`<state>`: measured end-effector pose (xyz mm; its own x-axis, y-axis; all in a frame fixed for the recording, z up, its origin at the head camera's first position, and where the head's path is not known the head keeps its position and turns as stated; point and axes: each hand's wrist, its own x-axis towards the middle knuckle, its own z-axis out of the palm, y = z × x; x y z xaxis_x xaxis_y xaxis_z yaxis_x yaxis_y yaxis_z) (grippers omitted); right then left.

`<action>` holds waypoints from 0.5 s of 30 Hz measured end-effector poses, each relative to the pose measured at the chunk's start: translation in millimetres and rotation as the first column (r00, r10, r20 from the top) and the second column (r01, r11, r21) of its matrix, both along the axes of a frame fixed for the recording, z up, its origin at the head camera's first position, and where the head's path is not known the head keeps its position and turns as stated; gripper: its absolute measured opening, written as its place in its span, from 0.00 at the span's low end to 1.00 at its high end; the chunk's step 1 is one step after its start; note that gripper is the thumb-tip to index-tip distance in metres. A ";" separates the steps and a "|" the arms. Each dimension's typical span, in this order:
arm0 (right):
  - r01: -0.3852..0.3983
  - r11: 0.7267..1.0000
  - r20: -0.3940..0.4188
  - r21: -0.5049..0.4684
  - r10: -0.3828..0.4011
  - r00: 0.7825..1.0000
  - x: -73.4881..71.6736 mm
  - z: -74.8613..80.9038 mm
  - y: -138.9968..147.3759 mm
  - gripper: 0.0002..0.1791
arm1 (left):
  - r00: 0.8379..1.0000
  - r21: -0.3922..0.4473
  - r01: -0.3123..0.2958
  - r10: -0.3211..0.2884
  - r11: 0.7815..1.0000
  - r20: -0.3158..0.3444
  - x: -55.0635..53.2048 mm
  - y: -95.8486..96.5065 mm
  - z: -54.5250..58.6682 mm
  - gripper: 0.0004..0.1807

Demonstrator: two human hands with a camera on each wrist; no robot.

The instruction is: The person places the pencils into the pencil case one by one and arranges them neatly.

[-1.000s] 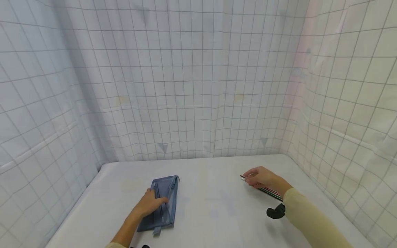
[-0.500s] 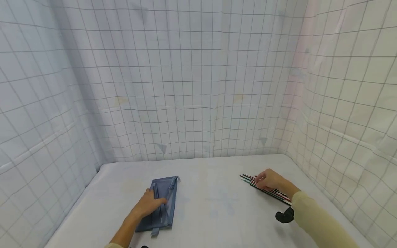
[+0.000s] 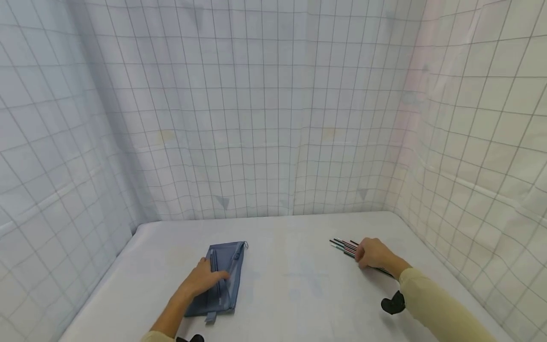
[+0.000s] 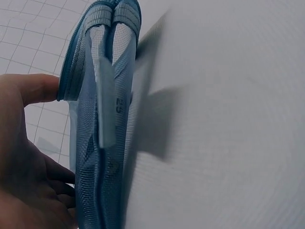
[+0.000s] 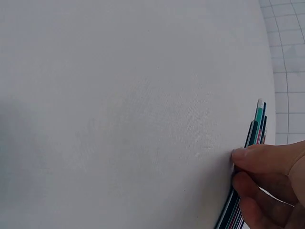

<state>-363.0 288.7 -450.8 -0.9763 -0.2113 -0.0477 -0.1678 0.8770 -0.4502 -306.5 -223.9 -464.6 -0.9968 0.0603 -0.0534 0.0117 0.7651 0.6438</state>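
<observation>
Head view, with wrist views for detail. On the right side of the white tabletop point(image 3: 290, 297), a loose bundle of slim dark, teal and reddish pencils point(image 3: 343, 245) lies slantwise, its far ends slightly fanned. Over its middle, the right hand point(image 3: 374, 252) has thumb and fingers curled, pinching the bundle's near edge; how many pencils are caught cannot be told. At left, well apart, lies the flat blue-grey mesh pouch with a zipper point(image 3: 227, 289). On it rests the left hand point(image 3: 202, 279), thumb spread away from the fingers, steadying rather than squeezing, as it appears.

For a sound grip, thumb and fingertips should draw in from both sides, so that the pencils stack parallel; a pinch on one edge alone would probably let the outer ones roll off. Light left-hand pressure should suffice.
</observation>
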 end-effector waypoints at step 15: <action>-0.023 0.996 -0.097 0.082 0.031 0.995 6.9 -0.3 4.9 0.09 | 1.000 -0.021 0.011 -0.011 1.000 0.018 -1.9 -0.8 1.9 0.56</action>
<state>-356.2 293.6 -451.1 -0.9711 -0.2370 0.0297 -0.2317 0.9044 -0.3584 -308.3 -224.7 -462.7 -0.9950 0.0697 -0.0721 0.0091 0.7786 0.6275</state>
